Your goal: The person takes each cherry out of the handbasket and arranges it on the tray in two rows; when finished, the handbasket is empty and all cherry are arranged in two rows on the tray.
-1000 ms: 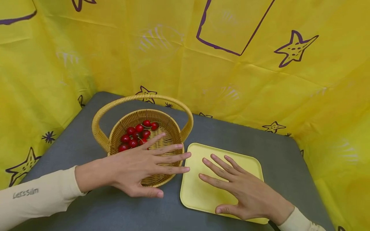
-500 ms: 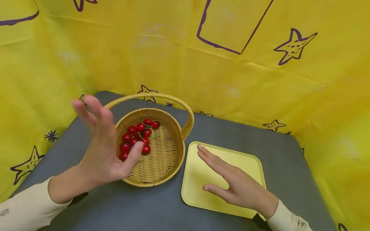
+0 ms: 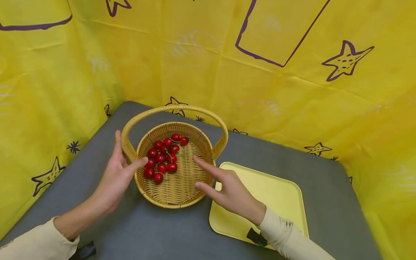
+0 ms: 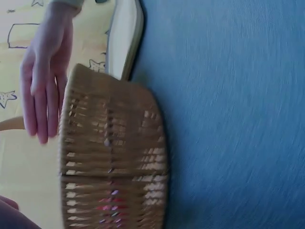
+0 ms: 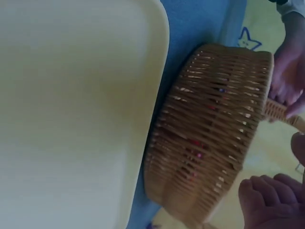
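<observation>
A round wicker basket (image 3: pixel 186 180) with a tall arched handle (image 3: pixel 177 107) stands upright on the dark table. Several red cherries (image 3: pixel 160 158), some with green stems, lie in its left half. My left hand (image 3: pixel 113 180) is at the basket's left side beside the handle's foot, fingers extended and thumb over the rim; whether it touches is unclear. Over the right rim reaches my right hand (image 3: pixel 232 189), index finger and thumb stretched out and apart, holding nothing. In the left wrist view the right hand (image 4: pixel 45 81) has straight fingers just above the rim.
A pale yellow rectangular tray (image 3: pixel 276 195) lies right of the basket, partly under the right forearm. Grey cloth covers the table (image 3: pixel 156 234). Yellow curtain (image 3: pixel 208 72) with purple drawings encloses the back and sides.
Both hands were spread over the basket and tray. The left hand lifted away, then came down to the basket's left side; the right hand moved left from the tray to the basket's right rim.
</observation>
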A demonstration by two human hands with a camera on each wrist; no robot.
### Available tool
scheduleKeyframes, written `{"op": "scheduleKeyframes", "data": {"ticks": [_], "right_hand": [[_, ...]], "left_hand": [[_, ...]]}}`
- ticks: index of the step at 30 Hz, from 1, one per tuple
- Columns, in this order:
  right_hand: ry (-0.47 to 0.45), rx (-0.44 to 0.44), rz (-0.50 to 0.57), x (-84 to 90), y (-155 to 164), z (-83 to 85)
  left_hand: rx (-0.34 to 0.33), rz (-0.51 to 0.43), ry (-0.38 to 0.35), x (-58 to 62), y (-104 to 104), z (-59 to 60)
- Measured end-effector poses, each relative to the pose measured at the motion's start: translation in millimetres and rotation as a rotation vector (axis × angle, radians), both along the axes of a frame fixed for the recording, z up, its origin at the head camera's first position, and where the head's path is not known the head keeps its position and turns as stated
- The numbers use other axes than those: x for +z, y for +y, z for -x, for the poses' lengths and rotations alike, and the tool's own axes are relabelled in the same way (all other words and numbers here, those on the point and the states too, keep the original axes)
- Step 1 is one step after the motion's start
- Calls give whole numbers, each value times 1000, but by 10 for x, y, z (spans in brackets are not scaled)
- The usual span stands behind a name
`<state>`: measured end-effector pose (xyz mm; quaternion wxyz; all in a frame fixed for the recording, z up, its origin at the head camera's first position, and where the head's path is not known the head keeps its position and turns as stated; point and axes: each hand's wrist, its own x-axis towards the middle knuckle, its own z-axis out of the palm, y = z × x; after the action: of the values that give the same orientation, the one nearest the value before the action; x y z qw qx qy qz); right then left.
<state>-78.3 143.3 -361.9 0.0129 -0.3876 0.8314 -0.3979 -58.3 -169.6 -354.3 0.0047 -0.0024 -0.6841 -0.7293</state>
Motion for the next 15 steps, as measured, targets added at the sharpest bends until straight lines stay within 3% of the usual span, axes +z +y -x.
{"op": "scheduleKeyframes", "data": {"ticks": [3, 6, 15], "right_hand": [[-39, -6, 7, -62, -142, 124], [-90, -7, 8, -95, -266, 246], [-58, 54, -178, -129, -567, 538]], "left_hand": [[-46, -40, -142, -99, 1, 4], [-76, -15, -206, -158, 11, 8], [-123, -35, -246, -260, 0, 45]]}}
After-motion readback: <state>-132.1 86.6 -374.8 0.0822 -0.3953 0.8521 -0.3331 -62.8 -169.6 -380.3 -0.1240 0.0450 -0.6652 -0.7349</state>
